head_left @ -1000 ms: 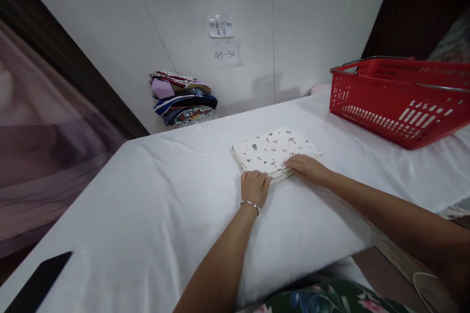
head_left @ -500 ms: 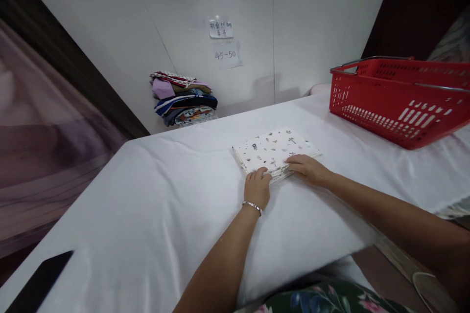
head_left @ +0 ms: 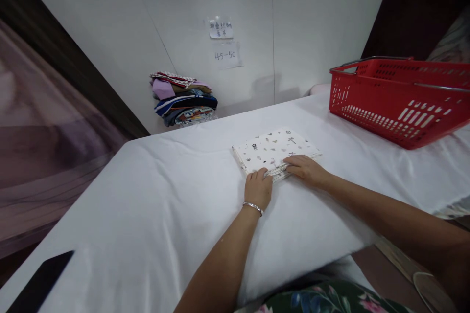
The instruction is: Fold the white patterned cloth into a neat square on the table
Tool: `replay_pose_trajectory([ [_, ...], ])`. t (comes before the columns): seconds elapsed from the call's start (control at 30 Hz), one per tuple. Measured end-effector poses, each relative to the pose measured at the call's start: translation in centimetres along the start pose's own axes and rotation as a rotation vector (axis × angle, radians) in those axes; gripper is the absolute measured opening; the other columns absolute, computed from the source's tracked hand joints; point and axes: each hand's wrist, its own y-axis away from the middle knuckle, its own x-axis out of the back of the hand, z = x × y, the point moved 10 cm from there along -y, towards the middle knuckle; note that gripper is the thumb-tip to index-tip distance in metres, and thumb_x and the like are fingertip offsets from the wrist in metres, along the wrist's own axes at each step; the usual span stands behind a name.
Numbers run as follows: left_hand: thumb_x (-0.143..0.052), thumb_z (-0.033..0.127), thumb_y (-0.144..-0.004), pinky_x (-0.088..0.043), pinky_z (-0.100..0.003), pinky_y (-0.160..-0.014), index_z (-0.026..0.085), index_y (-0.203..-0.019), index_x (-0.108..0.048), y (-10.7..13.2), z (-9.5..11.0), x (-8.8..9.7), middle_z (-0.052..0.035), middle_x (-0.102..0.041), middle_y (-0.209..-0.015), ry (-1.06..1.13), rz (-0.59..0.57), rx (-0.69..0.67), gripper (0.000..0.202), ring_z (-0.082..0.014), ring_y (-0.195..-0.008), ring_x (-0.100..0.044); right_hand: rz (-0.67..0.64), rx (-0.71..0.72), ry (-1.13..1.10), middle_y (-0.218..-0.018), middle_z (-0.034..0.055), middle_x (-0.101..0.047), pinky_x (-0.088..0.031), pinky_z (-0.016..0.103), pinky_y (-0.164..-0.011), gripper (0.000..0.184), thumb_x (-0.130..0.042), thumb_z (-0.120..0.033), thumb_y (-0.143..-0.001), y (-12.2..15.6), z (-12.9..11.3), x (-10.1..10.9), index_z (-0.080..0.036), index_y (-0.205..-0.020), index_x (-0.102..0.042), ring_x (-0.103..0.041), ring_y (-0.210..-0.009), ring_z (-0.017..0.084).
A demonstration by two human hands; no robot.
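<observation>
A folded white cloth printed with small dark figures lies flat on the white-covered table. My left hand, with a silver bracelet at the wrist, grips the cloth's near left corner, thumb on top. My right hand holds the near right edge, fingers curled over the layers. Both hands are closed on the cloth.
A red plastic basket with metal handles stands at the right. A stack of folded coloured garments sits against the back wall under two paper notes. A dark phone lies at the near left corner.
My left hand has slid forward from beside the cloth onto its near left corner and taken hold of it. My right hand has barely moved.
</observation>
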Motion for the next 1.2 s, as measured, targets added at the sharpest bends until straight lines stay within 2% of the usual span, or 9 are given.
replay_pose_trajectory([
  [0.27,-0.048,0.015,-0.082,-0.039,-0.037,-0.079,0.021,-0.083,-0.062,-0.1,0.1,-0.3,-0.0038,-0.056,-0.111,-0.026,0.000,-0.018,0.016,-0.0190,-0.087,-0.051,0.060,0.011,-0.086,-0.114,0.0113,-0.056,-0.042,0.042,-0.086,0.022,-0.036,-0.016,-0.088,0.6,0.1,0.0,-0.018,-0.093,-0.057,-0.050,-0.106,0.021],
  [0.57,-0.045,0.008,-0.081,-0.036,-0.037,-0.087,0.019,-0.083,-0.057,0.1,0.9,0.1,-0.0059,-0.055,-0.108,0.003,0.072,-0.094,0.016,-0.0196,-0.100,-0.047,0.053,-0.009,-0.122,-0.113,0.0120,-0.057,-0.043,0.043,-0.085,0.021,-0.037,-0.018,-0.089,1.1,-0.2,0.4,-0.017,-0.093,-0.057,-0.051,-0.104,0.021],
  [0.77,-0.044,0.004,-0.079,-0.033,-0.039,-0.090,0.019,-0.083,-0.055,0.2,1.2,-0.4,-0.0053,-0.057,-0.096,0.000,0.021,-0.115,0.019,-0.0176,-0.088,-0.051,0.078,-0.026,-0.141,-0.111,0.0114,-0.059,-0.045,0.045,-0.084,0.020,-0.039,-0.019,-0.089,1.2,-0.1,0.3,-0.019,-0.097,-0.056,-0.053,-0.103,0.021],
  [0.97,-0.046,0.010,-0.080,-0.033,-0.037,-0.090,0.019,-0.098,-0.051,0.2,1.2,-0.1,-0.0039,-0.056,-0.090,0.031,0.004,-0.083,0.020,-0.0172,-0.087,-0.051,0.092,-0.112,-0.136,-0.109,0.0094,-0.061,-0.046,0.043,-0.085,0.033,-0.043,-0.020,-0.086,1.8,1.4,0.8,-0.021,-0.119,-0.048,-0.056,-0.100,0.022],
  [1.2,-0.044,0.011,-0.081,-0.036,-0.035,-0.080,0.022,-0.103,-0.051,0.1,0.8,-0.3,-0.0046,-0.055,-0.092,0.023,-0.042,-0.042,0.025,-0.0189,-0.086,-0.050,0.078,-0.160,-0.073,-0.109,0.0080,-0.063,-0.045,0.043,-0.086,0.029,-0.044,-0.026,-0.086,3.9,5.1,1.9,-0.022,-0.113,-0.056,-0.057,-0.101,0.023],
])
